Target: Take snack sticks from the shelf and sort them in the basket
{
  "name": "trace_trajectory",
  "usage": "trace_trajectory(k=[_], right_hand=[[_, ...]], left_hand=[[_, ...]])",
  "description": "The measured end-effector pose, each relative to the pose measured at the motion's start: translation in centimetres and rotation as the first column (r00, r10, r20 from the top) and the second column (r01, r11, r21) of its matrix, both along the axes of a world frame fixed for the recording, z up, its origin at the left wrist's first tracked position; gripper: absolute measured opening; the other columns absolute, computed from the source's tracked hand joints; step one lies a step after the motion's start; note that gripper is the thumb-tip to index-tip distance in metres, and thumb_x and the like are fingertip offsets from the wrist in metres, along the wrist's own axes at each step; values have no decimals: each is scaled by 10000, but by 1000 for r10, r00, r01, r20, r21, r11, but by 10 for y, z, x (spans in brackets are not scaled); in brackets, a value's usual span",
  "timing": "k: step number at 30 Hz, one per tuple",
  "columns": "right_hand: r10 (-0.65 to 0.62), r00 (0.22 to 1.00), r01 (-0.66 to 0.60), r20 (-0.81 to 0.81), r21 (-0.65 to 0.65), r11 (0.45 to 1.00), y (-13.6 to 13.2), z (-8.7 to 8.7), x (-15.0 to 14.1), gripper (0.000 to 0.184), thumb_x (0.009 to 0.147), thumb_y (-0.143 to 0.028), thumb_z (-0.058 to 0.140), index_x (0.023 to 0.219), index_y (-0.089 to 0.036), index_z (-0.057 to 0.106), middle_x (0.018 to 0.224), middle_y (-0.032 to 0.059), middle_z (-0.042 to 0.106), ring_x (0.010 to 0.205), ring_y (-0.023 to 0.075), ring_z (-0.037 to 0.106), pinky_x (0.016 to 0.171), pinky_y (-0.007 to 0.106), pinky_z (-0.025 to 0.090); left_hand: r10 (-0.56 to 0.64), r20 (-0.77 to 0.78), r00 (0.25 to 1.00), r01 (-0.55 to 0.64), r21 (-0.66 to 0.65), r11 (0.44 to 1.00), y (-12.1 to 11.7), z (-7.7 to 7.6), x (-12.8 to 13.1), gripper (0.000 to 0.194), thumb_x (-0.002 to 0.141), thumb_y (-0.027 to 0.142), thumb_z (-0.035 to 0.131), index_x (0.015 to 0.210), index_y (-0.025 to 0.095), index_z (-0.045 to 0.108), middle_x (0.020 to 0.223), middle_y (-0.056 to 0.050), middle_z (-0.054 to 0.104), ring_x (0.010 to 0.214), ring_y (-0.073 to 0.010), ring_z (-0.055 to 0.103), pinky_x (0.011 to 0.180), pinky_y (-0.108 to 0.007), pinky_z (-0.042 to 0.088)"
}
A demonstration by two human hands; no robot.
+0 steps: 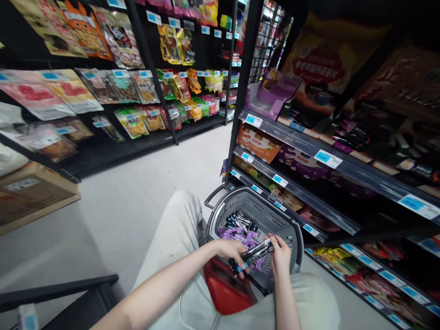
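Looking down in a shop aisle over a pale floor (137,201), with legs in pale trousers (165,243) at the near end of a grey basket (271,211). Facing dark left-hand shelves (160,91) full of snack packets, and having right-hand shelves (292,138) looming just beside the basket, lined with white-and-blue price labels (328,158). Seeing a cardboard box (51,183) lying on the floor at far left, well apart from the basket.

Holding black stick packets (257,252) in a slanting bunch above the basket's inside. Showing slim, glossy, dark wrappers, with a patch of blue near the lower end. Curling the left hand (237,255) around that lower end, and closing the fingers of the right hand (280,251) on the upper end.

Counting 2 hands, 1 bunch, 1 basket and 1 cardboard box. Counting 2 colours among the packets lying in the basket: loose black packets (240,221) farther off, purple packets (235,235) nearer. Being unable to number either sort individually. Counting also 1 red piece (227,286) below the basket's near side, and 2 large bags (347,50) standing in dim light on the right-hand shelves.
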State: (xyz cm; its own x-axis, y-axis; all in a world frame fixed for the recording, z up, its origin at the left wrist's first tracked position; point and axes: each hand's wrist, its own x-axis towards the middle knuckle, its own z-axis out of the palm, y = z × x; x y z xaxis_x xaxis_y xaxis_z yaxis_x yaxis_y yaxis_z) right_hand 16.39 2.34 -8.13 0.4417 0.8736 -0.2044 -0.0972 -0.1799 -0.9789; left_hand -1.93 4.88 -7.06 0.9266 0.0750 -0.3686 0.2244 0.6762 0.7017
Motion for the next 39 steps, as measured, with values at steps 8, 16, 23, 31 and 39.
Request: trace_trajectory(k=[8, 16, 23, 31, 39], right_hand=[[19, 957, -38, -289, -61, 997, 1, 10, 0, 266, 570, -342, 632, 762, -163, 588, 588, 21, 644, 539, 180, 593, 532, 300, 462], [-13, 924, -35, -382, -118, 992, 0, 5, -1, 238, 530, -324, 676, 679, -161, 587, 576, -1, 634, 517, 139, 570, 538, 257, 453], [257, 850, -381, -460, -200, 903, -7, 17, 19, 205, 563, -317, 673, 642, -141, 604, 538, -15, 587, 460, 85, 510, 432, 181, 399], [-63, 896, -30, -440, -200, 979, -5, 4, 41, 231, 482, -279, 714, 630, -170, 574, 579, -33, 616, 509, 114, 567, 513, 230, 477], [53, 941, -82, -334, -73, 994, -3, 8, 31, 250, 540, -300, 679, 737, -167, 601, 744, -19, 631, 707, 142, 577, 564, 233, 492]], left_hand=[[-116, 185, 976, 133, -82, 988, -7, 8, 3, 404, 471, 173, 718, 851, 153, 583, 848, -41, 618, 709, -233, 609, 569, -343, 488], [-223, 264, 938, 245, -51, 968, -8, 9, 2, 489, 456, 161, 724, 912, 142, 548, 946, -73, 592, 815, -254, 589, 612, -342, 486], [-204, 282, 938, 224, -41, 974, -1, 4, -3, 486, 508, 142, 699, 960, 149, 521, 1012, -71, 566, 838, -231, 582, 653, -333, 481], [437, 67, 897, -434, -54, 899, 23, 2, -11, 447, 548, 126, 671, 977, 107, 547, 843, -55, 605, 779, -165, 584, 762, -331, 452], [879, -91, 469, -868, 136, 477, 36, -16, -5, 245, 582, 273, 654, 685, 75, 552, 575, -10, 543, 563, -140, 575, 592, -332, 509]])
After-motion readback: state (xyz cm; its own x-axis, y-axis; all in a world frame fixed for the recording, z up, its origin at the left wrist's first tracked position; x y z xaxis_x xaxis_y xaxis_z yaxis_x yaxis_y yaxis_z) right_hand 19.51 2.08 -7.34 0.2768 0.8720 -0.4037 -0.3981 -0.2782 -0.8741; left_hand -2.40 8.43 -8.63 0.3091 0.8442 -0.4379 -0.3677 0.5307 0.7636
